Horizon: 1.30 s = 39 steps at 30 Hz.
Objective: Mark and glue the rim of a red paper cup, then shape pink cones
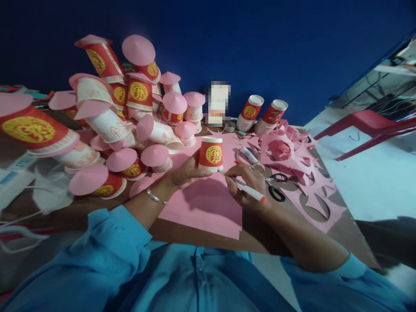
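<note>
A deep blue wall backs a brown desk point(195, 236) that fills the middle of the frame. Upper left, a big heap of finished cups point(130, 117) wears pink paper cones. A pink paper sheet point(208, 203) lies at centre, with cut-out scraps point(302, 173) to its right and two bare cups point(260, 113) tipped against the wall above. A red paper cup point(211, 154) stands upside down on the sheet, the left hand point(186, 173) steadying its base, fingers curled against its side. The right hand point(247, 186) has its fingers clamped on a white marker point(247, 188), its tip just at the cup's rim, seemingly tracing a circle. Black scissors point(276, 186) lie just right of it. Many cups look done; this circle is still uncut.
</note>
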Each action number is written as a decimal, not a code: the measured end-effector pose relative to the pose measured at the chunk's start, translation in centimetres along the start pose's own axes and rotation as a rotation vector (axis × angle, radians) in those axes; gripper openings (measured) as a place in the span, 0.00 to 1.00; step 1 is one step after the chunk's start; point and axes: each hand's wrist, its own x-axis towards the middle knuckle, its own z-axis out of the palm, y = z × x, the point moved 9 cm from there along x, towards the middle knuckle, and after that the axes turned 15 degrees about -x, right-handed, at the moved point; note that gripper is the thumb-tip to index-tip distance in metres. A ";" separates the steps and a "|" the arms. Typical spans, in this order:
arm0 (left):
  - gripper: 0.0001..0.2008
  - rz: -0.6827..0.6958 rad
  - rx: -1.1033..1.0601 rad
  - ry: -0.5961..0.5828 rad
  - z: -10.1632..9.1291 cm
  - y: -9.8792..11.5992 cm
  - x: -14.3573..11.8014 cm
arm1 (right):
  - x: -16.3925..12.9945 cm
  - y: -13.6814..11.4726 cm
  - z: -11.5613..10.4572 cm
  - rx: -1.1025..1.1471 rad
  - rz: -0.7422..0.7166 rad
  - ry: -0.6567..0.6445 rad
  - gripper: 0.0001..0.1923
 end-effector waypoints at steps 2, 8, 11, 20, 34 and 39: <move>0.42 0.003 0.010 -0.009 0.1 0.0 0.0 | 0.0 0.0 0.0 0.001 -0.003 -0.004 0.05; 0.40 0.019 0.012 -0.017 0.5 0.1 0.0 | 0.1 0.0 0.0 0.015 0.002 -0.007 0.04; 0.38 0.016 0.011 -0.004 0.5 0.1 -0.1 | 0.2 -0.1 0.0 0.015 -0.003 -0.009 0.04; 0.36 0.013 0.049 -0.018 0.2 0.0 -0.1 | 0.2 -0.2 0.1 0.059 -0.007 -0.049 0.03; 0.48 -0.008 0.004 0.009 0.1 -0.2 -0.1 | 0.0 0.0 0.0 0.044 -0.001 -0.048 0.04; 0.45 0.021 -0.070 0.024 0.4 0.5 0.0 | -0.5 1.5 -0.5 0.054 0.116 0.047 0.04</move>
